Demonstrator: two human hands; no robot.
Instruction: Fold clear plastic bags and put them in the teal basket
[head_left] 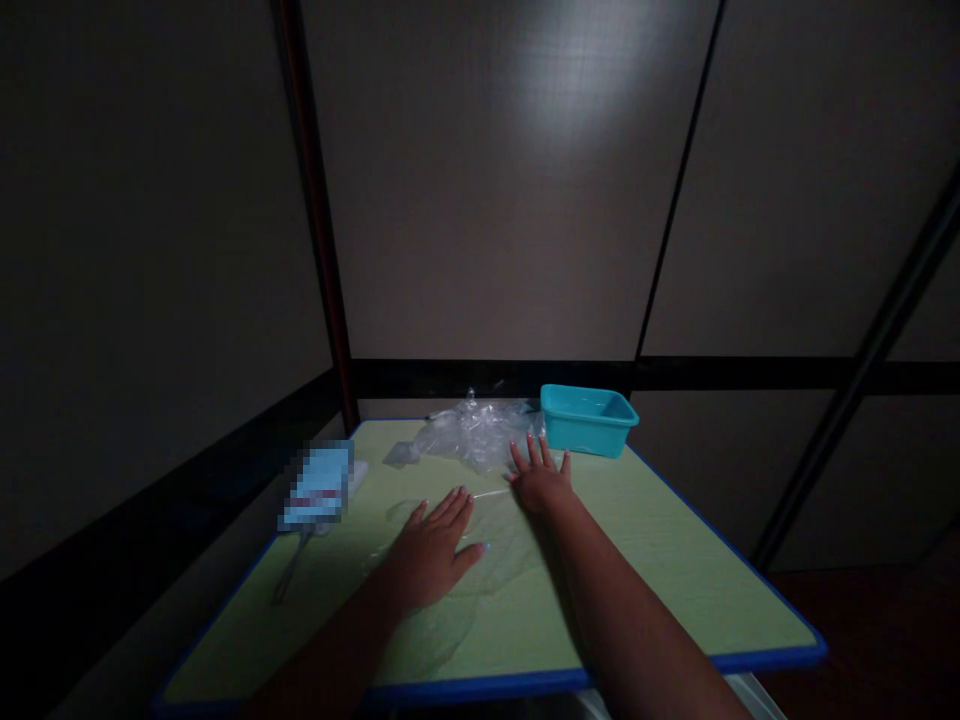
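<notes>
Panelled wall (487,220) rises beyond all fingertips. Lt green table (675,560) w/ blue edge is under both hands. Clear plastic sheet (495,565) lies flat-ish beneath L fingers, spreading R of them twd R wrist. Crumpled clear plastic (480,435) is heaped ahead of L fingers, by R fingertips. Teal basin (585,432) sits just beyond R fingers, a bit R. L hand (435,555): palm down, fingers straight, slightly apart, thumb out, gripping nothing. R hand (544,487): fingers fanned wide, nothing gripped; can't tell if tips touch crumpled pile. Pixelated blue item (319,485) & thin stick-like pc (291,570): both L of L fingers, nr table edge.
</notes>
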